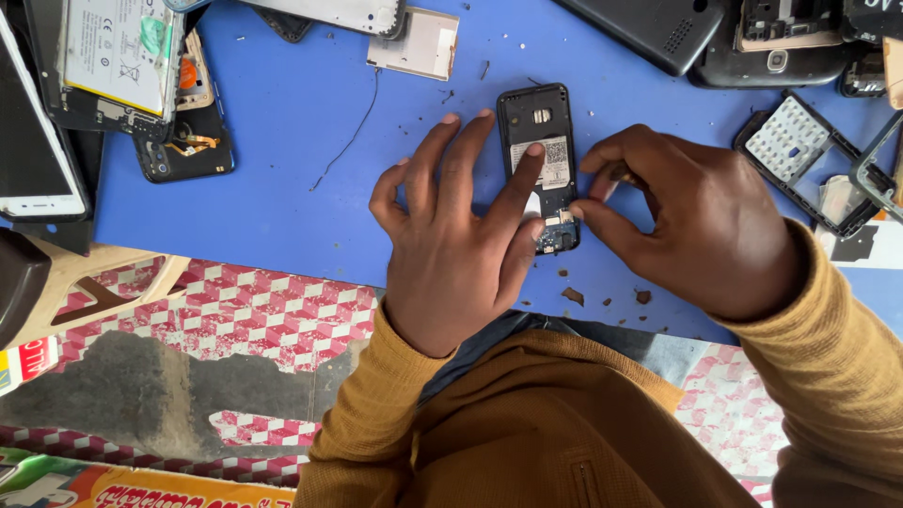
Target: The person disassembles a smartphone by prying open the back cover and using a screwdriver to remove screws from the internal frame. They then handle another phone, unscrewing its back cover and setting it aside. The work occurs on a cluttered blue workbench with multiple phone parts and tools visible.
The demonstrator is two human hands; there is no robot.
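Small black phone (539,141), back cover off, lies on blue table (282,122), near its front edge. Left hand (451,249) spread flat, index fingertip pressing the phone's label. Right hand (696,226), just right of phone, pinches something tiny at its lower edge.

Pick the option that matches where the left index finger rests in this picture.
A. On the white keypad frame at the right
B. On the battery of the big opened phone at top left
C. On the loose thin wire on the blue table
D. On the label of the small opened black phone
D: the left hand lays its index fingertip on the pale label of the small opened black phone, while the right hand pinches at the phone's lower edge.
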